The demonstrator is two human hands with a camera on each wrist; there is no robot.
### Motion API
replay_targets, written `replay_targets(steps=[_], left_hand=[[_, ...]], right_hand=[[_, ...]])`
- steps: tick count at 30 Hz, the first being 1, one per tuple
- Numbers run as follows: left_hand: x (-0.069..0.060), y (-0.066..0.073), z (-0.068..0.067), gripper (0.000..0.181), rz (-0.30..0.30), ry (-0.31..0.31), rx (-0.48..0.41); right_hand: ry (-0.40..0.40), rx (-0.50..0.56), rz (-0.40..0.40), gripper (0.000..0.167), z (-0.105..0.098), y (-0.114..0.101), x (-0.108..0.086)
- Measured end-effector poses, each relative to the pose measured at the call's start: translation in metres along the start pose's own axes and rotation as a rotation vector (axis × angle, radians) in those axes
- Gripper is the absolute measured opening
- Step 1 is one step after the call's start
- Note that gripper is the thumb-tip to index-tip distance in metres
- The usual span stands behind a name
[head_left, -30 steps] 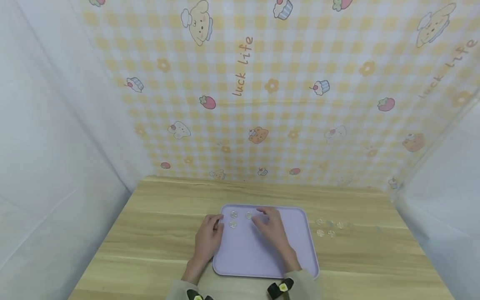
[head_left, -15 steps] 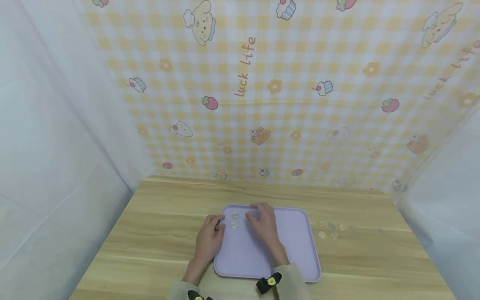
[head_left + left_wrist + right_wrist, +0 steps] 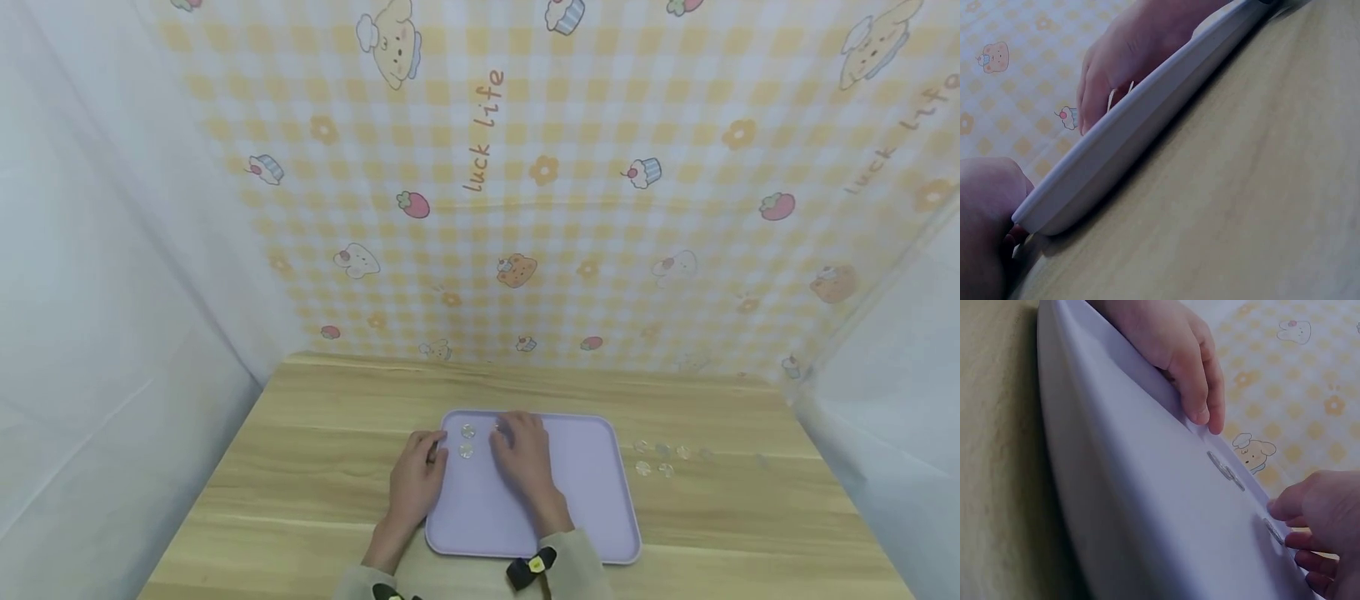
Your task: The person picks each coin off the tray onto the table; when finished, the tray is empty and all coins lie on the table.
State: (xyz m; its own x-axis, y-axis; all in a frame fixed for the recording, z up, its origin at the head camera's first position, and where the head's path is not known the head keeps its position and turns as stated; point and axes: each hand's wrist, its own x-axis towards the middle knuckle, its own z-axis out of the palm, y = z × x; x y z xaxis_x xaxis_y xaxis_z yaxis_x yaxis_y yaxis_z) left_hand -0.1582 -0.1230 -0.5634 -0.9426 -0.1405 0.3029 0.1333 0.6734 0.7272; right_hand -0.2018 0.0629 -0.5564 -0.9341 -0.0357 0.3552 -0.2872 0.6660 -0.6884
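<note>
A pale purple tray (image 3: 480,517) lies on the table. My left hand (image 3: 417,475) grips its left edge, with fingertips at the rim. Two small clear round discs (image 3: 467,431), thin and patterned like tokens, are near the tray's upper left corner. Over the upper middle of the tray is my right hand (image 3: 522,454), palm down and fingers bent. Another disc (image 3: 1272,531) shows beside the right thumb and fingertips in the right wrist view. It is partly hidden by that hand in the head view, and I see no firm pinch on it.
Several more clear discs (image 3: 642,468) lie on the wooden table (image 3: 315,467) to the right of the tray. One faint disc (image 3: 762,459) sits farther right. A yellow checked cloth (image 3: 570,217) hangs behind, with white sheets at both sides.
My right hand has moved left over the tray, and its fingers have lowered and drawn together around the third disc, covering part of it. My left hand stays at the tray's edge.
</note>
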Motion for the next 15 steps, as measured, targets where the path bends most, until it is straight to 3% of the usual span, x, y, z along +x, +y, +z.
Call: replay_targets(steps=[7,15], left_hand=[[0.0002,-0.0004,-0.0002,0.027,0.026,0.031,0.008],[-0.0001,0.0003,-0.0006,0.027,0.003,-0.001,-0.001]], right_hand=[[-0.07,-0.062,-0.014,0.02,0.0001,0.0005,-0.0007],[-0.113,-0.108,-0.003,0.02,-0.001,-0.0007,-0.002]])
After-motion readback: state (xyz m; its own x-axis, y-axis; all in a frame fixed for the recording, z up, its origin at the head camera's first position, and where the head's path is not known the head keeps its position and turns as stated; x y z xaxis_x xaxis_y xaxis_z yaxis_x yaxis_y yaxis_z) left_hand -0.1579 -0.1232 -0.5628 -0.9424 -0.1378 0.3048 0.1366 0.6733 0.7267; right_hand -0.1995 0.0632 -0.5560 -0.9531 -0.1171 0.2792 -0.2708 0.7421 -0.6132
